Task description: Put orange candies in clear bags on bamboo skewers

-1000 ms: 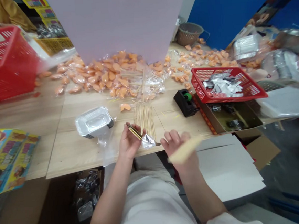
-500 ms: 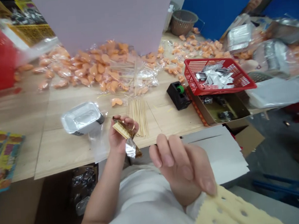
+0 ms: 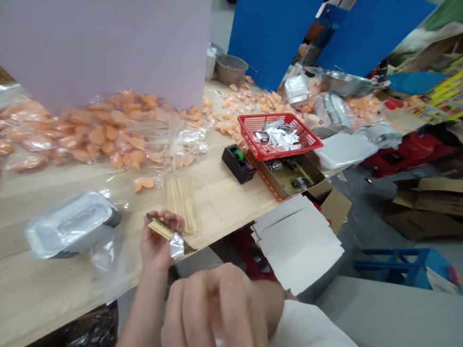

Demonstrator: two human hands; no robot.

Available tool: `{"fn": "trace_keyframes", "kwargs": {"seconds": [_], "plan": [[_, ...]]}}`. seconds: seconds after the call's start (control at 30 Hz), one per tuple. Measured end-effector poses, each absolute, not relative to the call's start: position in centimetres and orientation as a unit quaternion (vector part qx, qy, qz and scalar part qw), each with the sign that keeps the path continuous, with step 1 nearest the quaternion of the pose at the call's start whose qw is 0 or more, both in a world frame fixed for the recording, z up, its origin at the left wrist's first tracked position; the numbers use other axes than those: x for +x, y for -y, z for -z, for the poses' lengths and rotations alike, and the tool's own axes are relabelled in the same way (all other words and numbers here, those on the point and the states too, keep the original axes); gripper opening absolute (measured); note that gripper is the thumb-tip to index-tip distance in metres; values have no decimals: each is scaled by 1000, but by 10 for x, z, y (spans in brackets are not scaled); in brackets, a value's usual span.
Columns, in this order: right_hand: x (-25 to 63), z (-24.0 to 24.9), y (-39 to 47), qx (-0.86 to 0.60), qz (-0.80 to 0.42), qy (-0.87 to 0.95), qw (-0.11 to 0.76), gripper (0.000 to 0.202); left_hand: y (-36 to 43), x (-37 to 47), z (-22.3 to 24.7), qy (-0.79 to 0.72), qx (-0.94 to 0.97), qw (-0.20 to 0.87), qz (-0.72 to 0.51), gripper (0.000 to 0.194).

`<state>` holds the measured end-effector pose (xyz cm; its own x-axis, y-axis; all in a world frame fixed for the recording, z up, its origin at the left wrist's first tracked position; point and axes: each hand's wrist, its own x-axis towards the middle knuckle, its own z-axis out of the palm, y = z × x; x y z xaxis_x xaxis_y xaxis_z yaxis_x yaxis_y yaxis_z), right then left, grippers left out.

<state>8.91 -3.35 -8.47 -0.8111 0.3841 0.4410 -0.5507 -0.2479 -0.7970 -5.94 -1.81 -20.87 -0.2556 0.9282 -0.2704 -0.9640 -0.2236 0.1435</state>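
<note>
My left hand (image 3: 157,244) is closed around a torn-open cracker packet (image 3: 176,246), brown outside and silvery inside. Pale crackers (image 3: 161,228) show at the packet's open side. Close to the camera, my right hand (image 3: 214,314) has its fingers curled down. The cracker it held a moment earlier is almost wholly out of view below; only a pale sliver shows at the bottom edge. Just beyond my left hand, thin wooden sticks (image 3: 181,203) lie side by side on the table (image 3: 36,293). An orange shaped piece (image 3: 143,184) lies near them.
Foil trays (image 3: 73,220) in plastic stand at left. Many bagged orange pieces (image 3: 108,132) lie along the back. A black tape dispenser (image 3: 237,165) stands beside a red basket (image 3: 248,135) of silver packets, which sits over a shallow box (image 3: 283,191). White sheets (image 3: 301,243) jut beyond the table edge.
My right hand has come up and inward, close to the camera, and its cracker has nearly left the view. The view has turned to the right. My left hand still holds the packet.
</note>
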Motion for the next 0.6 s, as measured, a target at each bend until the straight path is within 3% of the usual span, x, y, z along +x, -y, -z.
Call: {"fn": "trace_keyframes", "kwargs": {"seconds": [0.07,0.3,0.43,0.6], "plan": [[88,84,32,103,-839,485,225,60,20,-60,214,-137,-71,607,-780,10],[99,69,28,110,-886,438,102,64,25,-59,207,-141,-109,609,-773,15],[98,56,40,113,-896,419,92,60,35,-56,189,-166,-100,587,-786,6],[99,40,59,-17,-923,370,99,48,59,-67,156,-194,-40,527,-826,8]]}}
